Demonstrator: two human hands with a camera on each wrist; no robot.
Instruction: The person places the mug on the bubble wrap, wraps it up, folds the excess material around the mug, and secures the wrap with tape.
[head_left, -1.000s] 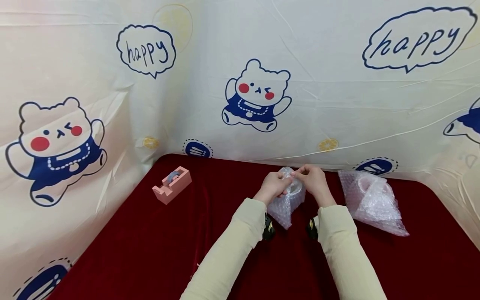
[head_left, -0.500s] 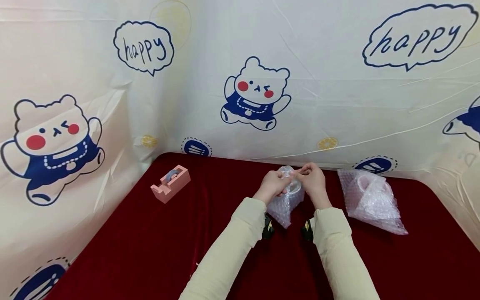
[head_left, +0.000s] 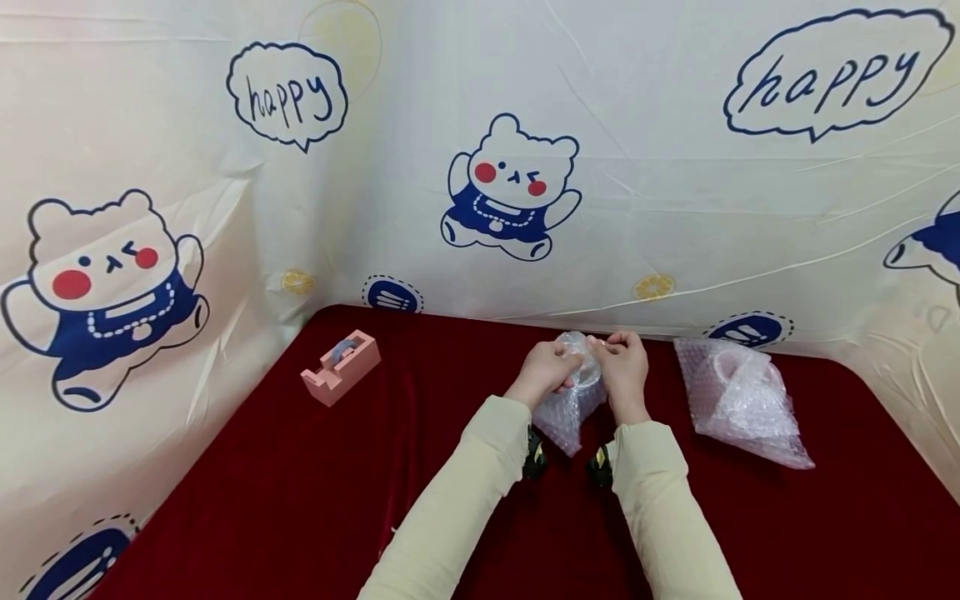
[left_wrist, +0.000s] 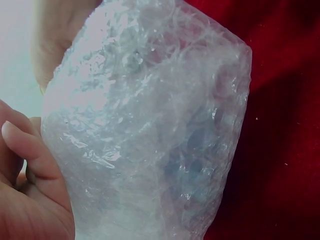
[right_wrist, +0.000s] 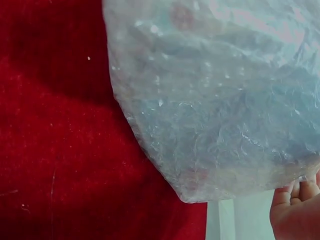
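Observation:
A bubble-wrapped bundle [head_left: 561, 417] stands near the back middle of the table, the round rim of something pale showing through its wrap. My left hand [head_left: 543, 368] grips the bundle's upper left side, thumb over the top. From the right, my right hand [head_left: 626, 371] pinches the wrap at the top with bent fingers. The wrapped bundle [left_wrist: 150, 115] fills much of the left wrist view, with left fingers [left_wrist: 37, 155] along its side. In the right wrist view, right-hand fingers [right_wrist: 300, 192] meet the edge of the bubble wrap [right_wrist: 210, 115]. What lies inside is mostly hidden.
A pink tape dispenser [head_left: 343, 368] with a blue roll sits at the back left. Another bubble-wrapped bundle [head_left: 750, 408] lies on the right. Dark red cloth [head_left: 277, 500] covers the table, and a printed white curtain [head_left: 645, 208] hangs behind it.
My right hand first draws back slightly, then shifts left and closes in on the top of the bundle. My left hand stays nearly where it was.

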